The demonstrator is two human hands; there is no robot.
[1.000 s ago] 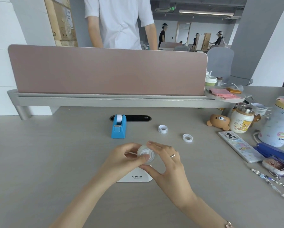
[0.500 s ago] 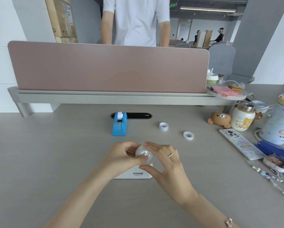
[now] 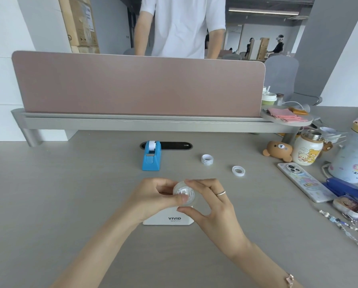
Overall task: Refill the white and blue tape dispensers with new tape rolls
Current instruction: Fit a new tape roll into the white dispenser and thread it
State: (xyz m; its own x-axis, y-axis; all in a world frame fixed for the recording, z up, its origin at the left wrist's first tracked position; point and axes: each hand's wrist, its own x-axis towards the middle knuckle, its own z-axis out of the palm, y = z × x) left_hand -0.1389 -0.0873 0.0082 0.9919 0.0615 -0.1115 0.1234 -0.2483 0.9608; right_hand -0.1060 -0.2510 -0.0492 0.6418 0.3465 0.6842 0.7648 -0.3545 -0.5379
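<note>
Head view, the only one. Both hands are up over the white dispenser (image 3: 168,218), which sits on the desk (image 3: 70,204) right under them with only its front face and logo showing. The seat for the roll is hidden, so I can't tell whether it's empty.

Left hand (image 3: 151,197): curled, thumb pressed on the near face of the clear roll (image 3: 184,193), fingers behind it. Right hand (image 3: 210,201): half closed, fingers over the roll's top and right edge, thumb underneath. So the roll is pinched between the two hands, hub facing roughly toward the camera, axis pointing back at the wearer and a little up. Looks like picking for the tape end or setting the hub; can't tell which.

Key relation: the dispenser is directly below and slightly nearer than the roll, so the next move should be a short drop down, not a reach. The roll's axis probably needs turning to lie across the dispenser before it seats. Both hands are equally near; the right has the wider wrap, so I'd guess it carries.

Blue dispenser (image 3: 151,156) is farther back near the cable slot (image 3: 174,145), well apart from the hands, with a white roll already showing in it. Its long axis runs away from the wearer. Two small rings (image 3: 207,159) and (image 3: 238,170) lie on the desk to the right of it, likely spent cores.
</note>
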